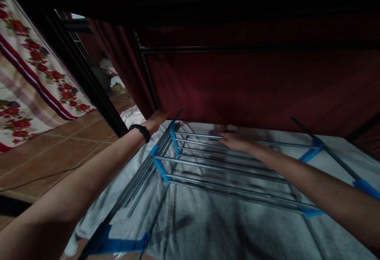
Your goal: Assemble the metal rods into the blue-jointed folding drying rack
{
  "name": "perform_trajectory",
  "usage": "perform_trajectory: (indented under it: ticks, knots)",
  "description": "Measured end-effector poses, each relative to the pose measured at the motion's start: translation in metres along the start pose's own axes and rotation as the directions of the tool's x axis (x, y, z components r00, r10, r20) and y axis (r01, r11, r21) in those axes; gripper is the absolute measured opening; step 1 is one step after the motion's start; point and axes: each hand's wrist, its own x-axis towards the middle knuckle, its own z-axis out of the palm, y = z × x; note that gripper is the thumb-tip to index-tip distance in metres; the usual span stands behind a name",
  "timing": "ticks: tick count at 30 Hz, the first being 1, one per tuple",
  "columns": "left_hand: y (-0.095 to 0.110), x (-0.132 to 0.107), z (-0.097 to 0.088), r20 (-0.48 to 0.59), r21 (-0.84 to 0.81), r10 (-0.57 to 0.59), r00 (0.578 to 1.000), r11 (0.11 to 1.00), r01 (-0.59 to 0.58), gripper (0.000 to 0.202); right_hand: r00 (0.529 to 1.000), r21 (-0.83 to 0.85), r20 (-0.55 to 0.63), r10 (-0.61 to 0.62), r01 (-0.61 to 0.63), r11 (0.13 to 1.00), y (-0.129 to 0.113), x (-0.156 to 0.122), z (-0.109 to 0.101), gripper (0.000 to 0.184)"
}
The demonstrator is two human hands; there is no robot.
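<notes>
**On the white cloth: a rack lying flat, one hand at its corner, one on its rods**

Behind the rack hangs a dark red fabric wall (252, 86), and under it a white cloth (208, 228) spreads over the tiled floor (59, 145). The drying rack (225, 173) lies flat on that cloth. Its metal rods run long from the left end to the right end, across the person's reach rather than away from them.

Both arms come in from the near side. The left hand (157, 118) sits at the rack's far left corner, touching or just beside the frame. Its fingers are lost in shadow, so whether they grip cannot be told. The right hand (236, 140) rests on top of the far rods near the rack's middle, fingers stretched out flat and pointing along the rods toward the left end, not curled round any of them.

A black wristband (141, 131) circles the left wrist, and a blue joint (174, 141) clips the rods together just beside that hand.
</notes>
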Motion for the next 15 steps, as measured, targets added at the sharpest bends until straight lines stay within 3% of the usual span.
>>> perform_trajectory:
  ticks: [3,6,8,15]
  knots:
    - [-0.030,0.004,0.005,0.124,-0.141,-0.112,0.986,0.981,0.130,0.041,0.998,-0.081,0.064,0.024,-0.019,0.997,0.005,-0.002,0.013,0.025]
    - [-0.051,0.008,0.016,0.374,-0.341,-0.125,0.919,0.903,0.261,0.046,0.996,-0.132,0.093,0.012,0.000,0.991,0.006,-0.007,0.013,0.025]
    - [-0.059,0.008,0.023,0.469,-0.396,-0.112,0.876,0.860,0.322,0.048,0.996,-0.136,0.088,-0.013,0.025,0.990,0.004,-0.012,0.008,0.028]
    - [-0.052,-0.003,0.032,0.488,-0.470,-0.209,0.847,0.755,0.457,0.033,0.997,-0.238,0.062,-0.051,0.065,0.969,-0.004,-0.024,-0.009,0.034]
